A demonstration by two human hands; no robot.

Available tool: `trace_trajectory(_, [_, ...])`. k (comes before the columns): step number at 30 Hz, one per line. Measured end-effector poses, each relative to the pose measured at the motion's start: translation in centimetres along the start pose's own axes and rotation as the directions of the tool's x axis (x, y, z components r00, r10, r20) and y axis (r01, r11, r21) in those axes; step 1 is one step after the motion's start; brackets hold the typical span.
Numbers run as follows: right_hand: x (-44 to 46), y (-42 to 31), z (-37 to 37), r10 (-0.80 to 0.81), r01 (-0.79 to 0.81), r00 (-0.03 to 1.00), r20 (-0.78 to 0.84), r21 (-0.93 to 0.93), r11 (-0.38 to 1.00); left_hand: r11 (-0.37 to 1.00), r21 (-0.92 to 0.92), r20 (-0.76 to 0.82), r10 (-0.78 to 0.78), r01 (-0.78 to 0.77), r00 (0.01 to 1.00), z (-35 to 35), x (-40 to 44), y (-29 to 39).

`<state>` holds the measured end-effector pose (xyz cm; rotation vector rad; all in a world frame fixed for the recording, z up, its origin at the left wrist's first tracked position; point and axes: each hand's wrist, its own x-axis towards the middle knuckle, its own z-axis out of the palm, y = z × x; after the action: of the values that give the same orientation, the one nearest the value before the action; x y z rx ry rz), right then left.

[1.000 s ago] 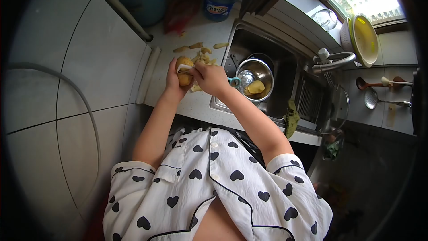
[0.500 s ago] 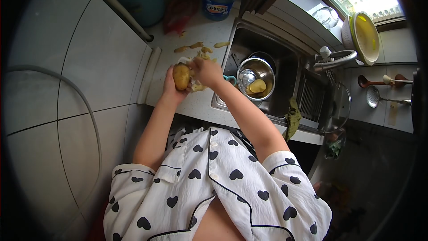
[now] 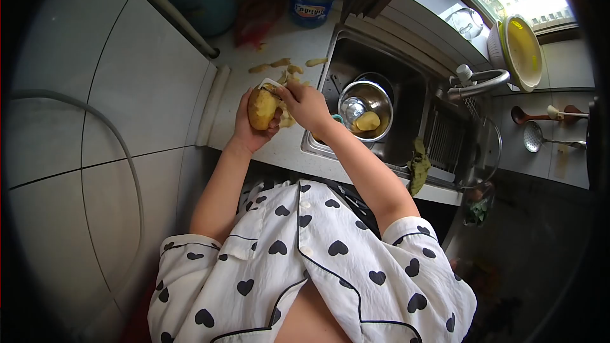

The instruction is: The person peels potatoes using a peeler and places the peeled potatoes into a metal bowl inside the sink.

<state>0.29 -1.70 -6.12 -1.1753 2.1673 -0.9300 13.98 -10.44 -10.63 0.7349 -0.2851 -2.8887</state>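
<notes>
My left hand (image 3: 246,132) is wrapped round a partly peeled potato (image 3: 261,109), held upright above the counter. Pale flesh shows on its right side, brown skin on its left. A white peeler (image 3: 269,82) is gripped in my right hand (image 3: 307,108), its head at the top of the potato; most of its handle is hidden by the fingers. Beyond both hands, potato peelings (image 3: 279,63) lie scattered on the counter (image 3: 279,157). To the right, a steel bowl (image 3: 364,97) in the sink holds a peeled potato (image 3: 367,121).
The sink (image 3: 406,82) has a tap (image 3: 476,84) at its right, with a green cloth (image 3: 417,168) over its front edge. A blue bottle (image 3: 312,1) and a red bag (image 3: 257,22) stand at the back. A teal looped object (image 3: 337,118) is half hidden by my right wrist.
My right hand, blurred before, has shifted slightly right and down, and the peeler now shows clearly at the potato's top. The potato has turned, showing more bare flesh.
</notes>
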Motion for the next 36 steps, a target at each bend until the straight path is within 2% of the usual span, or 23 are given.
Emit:
trace_trajectory(1, [0.0, -0.1, 0.0, -0.016, 0.016, 1.0, 0.001, -0.014, 1.0, 1.0, 0.0, 0.006, -0.001, 0.001, 1.0, 0.0, 0.0, 0.0])
trace_trajectory(4, [0.1, 0.5, 0.3, -0.089, 0.075, 0.978, -0.189, -0.081, 0.994, 0.998, 0.015, -0.106, 0.057, -0.055, 0.993, 0.9, 0.0, 0.0])
trace_trajectory(7, [0.7, 2.4, 1.3, -0.054, 0.018, 0.989, -0.136, -0.251, 0.968, 0.999, 0.037, -0.062, 0.025, -0.023, 0.998, 0.4, 0.1, 0.2])
trace_trajectory(10, [0.3, 2.2, 1.0, -0.041, -0.006, 0.982, -0.185, -0.246, 0.969, 0.999, 0.033, -0.111, 0.03, -0.026, 0.993, 0.1, 0.0, 0.1])
trace_trajectory(13, [0.0, 1.2, 0.5, -0.107, 0.067, 0.957, -0.271, -0.151, 0.986, 0.999, 0.037, -0.119, 0.008, -0.004, 0.993, 0.7, -0.1, 0.1])
trace_trajectory(19, [-0.5, 0.1, -0.6, -0.07, 0.068, 0.993, -0.09, -0.035, 0.997, 0.999, 0.037, -0.08, 0.004, -0.001, 0.997, 1.0, 0.0, 0.0])
trace_trajectory(22, [-0.5, -0.3, -0.9, -0.094, 0.092, 0.996, -0.011, -0.134, 0.987, 0.998, 0.069, -0.052, 0.003, 0.0, 0.999, 1.3, -0.1, 0.0])
trace_trajectory(25, [-0.1, 0.1, -0.7, -0.11, 0.111, 0.994, 0.019, -0.102, 0.989, 0.997, 0.071, 0.012, 0.006, -0.007, 1.0, 0.5, -0.3, -0.1])
trace_trajectory(28, [1.1, 0.7, -0.2, 0.037, -0.031, 0.998, 0.059, -0.094, 0.995, 0.999, 0.039, 0.114, 0.011, -0.016, 0.993, 0.5, -0.8, -0.6])
trace_trajectory(31, [1.7, 1.6, 0.8, 0.022, -0.015, 0.995, 0.097, -0.078, 0.997, 0.998, -0.05, 0.001, 0.027, -0.027, 1.0, 0.4, -1.0, -1.0])
trace_trajectory(34, [2.7, 3.8, 2.8, 0.089, -0.016, 0.976, 0.197, -0.347, 0.938, 0.99, 0.138, -0.005, 0.042, -0.041, 0.999, 1.4, -1.8, -1.2])
trace_trajectory(35, [2.5, 4.5, 3.4, 0.117, -0.074, 0.983, 0.14, -0.28, 0.957, 0.98, 0.198, 0.215, -0.011, -0.032, 0.977, 1.9, -1.9, -1.2])
trace_trajectory(36, [2.0, 4.4, 3.5, 0.146, -0.124, 0.985, 0.092, -0.21, 0.97, 0.984, 0.172, 0.191, 0.013, -0.046, 0.981, 2.6, -2.2, -1.2])
